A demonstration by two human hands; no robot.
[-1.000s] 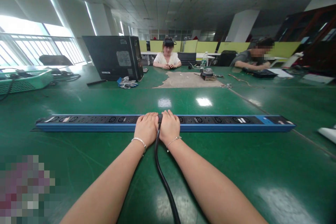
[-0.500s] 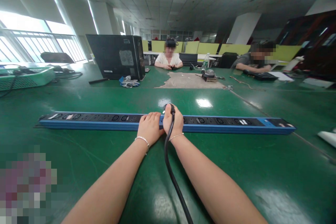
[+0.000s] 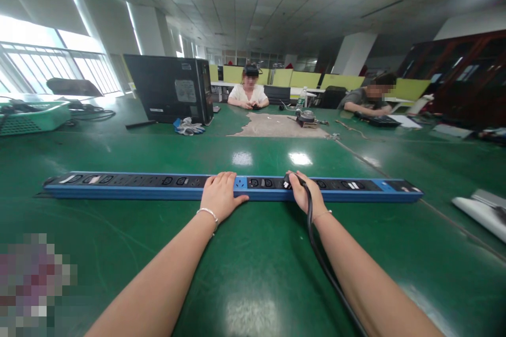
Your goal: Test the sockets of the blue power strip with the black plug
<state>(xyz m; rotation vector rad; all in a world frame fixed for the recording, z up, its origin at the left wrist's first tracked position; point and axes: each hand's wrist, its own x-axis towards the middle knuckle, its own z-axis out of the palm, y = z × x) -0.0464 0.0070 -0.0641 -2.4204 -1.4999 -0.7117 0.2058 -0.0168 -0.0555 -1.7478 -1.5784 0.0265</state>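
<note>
A long blue and black power strip (image 3: 221,196) with several sockets lies crosswise on the green table. Over its middle, my left hand (image 3: 220,192) grips it, fingers across the top and thumb along the front side. A blue socket (image 3: 240,183) shows just right of that hand. My right hand (image 3: 310,195) is closed round a black power plug (image 3: 288,181), held over the strip right of the middle. I cannot tell whether the plug touches the strip. From it a black cable (image 3: 316,247) runs down past my right wrist toward me.
A black computer case (image 3: 166,89) stands at the back left, with gloves (image 3: 188,126) before it. A green basket (image 3: 35,118) with cables sits far left. Two people are seated across the table, one (image 3: 248,95) opposite, one (image 3: 361,102) further right. A white object (image 3: 480,216) lies right.
My right hand has moved right with the plug, away from my left hand, and uncovered the blue socket. My left hand stays on the strip. The view has shifted slightly.
</note>
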